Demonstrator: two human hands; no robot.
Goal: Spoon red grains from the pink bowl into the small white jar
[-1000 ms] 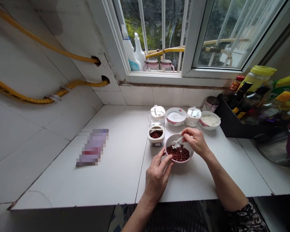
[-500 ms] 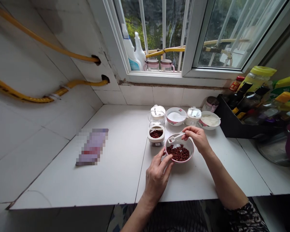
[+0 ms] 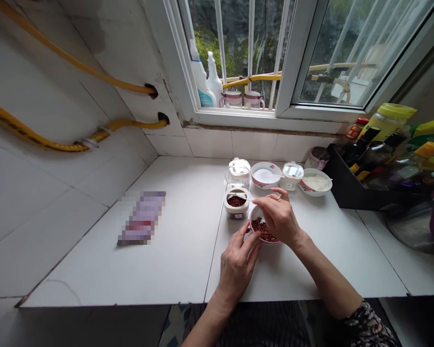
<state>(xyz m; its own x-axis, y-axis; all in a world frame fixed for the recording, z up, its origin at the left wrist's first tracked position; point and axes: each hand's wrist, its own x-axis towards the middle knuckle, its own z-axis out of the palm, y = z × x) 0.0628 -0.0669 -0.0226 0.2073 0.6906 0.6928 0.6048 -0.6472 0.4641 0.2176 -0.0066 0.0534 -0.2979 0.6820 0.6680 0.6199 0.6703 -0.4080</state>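
I judge the slim white plastic-looking spoon (image 3: 246,198) light and stiff, its smooth handle apt to twist, so a pinch near the tail suits it; its head is at the open mouth of the squat clear jar with a cream rim (image 3: 232,212), at ten o'clock from the round white bowl with a pink rim (image 3: 256,212). That bowl looks rigid and perhaps breakable, best steadied by its rim; the dark red granules (image 3: 262,230) inside seem dry and easily spilled. My right hand (image 3: 279,218) pinches the spoon's handle, knuckles arched over the bowl, forearm slanting from four o'clock. My left hand (image 3: 236,260) grasps the bowl's rim at eight o'clock, forearm slanting from seven
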